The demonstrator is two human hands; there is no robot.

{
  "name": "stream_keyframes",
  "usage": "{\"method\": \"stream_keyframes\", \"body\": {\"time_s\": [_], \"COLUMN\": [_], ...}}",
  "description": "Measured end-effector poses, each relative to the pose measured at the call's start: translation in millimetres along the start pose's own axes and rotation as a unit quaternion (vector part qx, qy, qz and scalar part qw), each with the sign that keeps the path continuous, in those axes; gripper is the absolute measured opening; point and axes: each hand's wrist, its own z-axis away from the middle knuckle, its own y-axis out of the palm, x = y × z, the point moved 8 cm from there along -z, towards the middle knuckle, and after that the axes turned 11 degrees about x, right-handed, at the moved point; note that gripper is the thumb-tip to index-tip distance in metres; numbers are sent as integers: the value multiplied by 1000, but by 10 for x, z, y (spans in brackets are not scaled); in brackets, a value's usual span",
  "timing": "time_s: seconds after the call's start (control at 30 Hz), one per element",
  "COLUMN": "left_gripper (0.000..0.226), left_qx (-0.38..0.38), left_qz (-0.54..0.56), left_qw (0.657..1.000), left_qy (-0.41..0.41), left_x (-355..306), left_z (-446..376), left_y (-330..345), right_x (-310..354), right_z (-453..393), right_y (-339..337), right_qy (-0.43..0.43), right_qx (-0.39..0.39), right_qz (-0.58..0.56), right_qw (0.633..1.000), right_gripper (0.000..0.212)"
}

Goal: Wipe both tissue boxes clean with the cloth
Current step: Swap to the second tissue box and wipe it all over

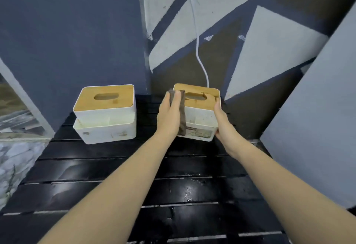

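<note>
Tissue boxes sit side by side on a black slatted table point(107, 168) against a painted wall point(67, 31). Both are white with a wooden lid. The right box point(201, 117) lies directly between the two hands; the left box point(105, 115) stands well apart, off to the left of the left fingers, with smudges showing on its front.

The left hand point(169, 114) lies flat against the right box's left side, fingers together and pressing a brown cloth point(182, 112) onto the corner of its lid, so the cloth hangs down the box's front edge. The right hand point(224, 122) cups the box's right side, fingers curled round the wall and steadying it, thumb up near the rim. This box's long axis runs left to right, from one set of fingers to the other.

A white cable point(196, 37) drops down the wall behind the right box.

My guess is the wipe travels rightward from the left fingers, across the lid.
</note>
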Motion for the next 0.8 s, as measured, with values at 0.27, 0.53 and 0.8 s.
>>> {"method": "stream_keyframes", "body": {"time_s": [0.27,0.53,0.8], "left_gripper": [52,50,9], "left_qx": [-40,5,-34], "left_qz": [14,-101,-264], "left_qw": [998,992,952], "left_qy": [52,72,149], "left_x": [225,317,-563], "left_z": [1167,2507,2557], "left_y": [-319,-745,-1140], "right_x": [-142,-390,276], "right_z": [1165,2278,2348], "right_y": [586,1084,1000], "right_qy": [-72,-69,-90], "right_qx": [55,41,-79], "right_qz": [44,68,159], "right_qw": [995,994,980], "right_gripper": [44,55,67]}}
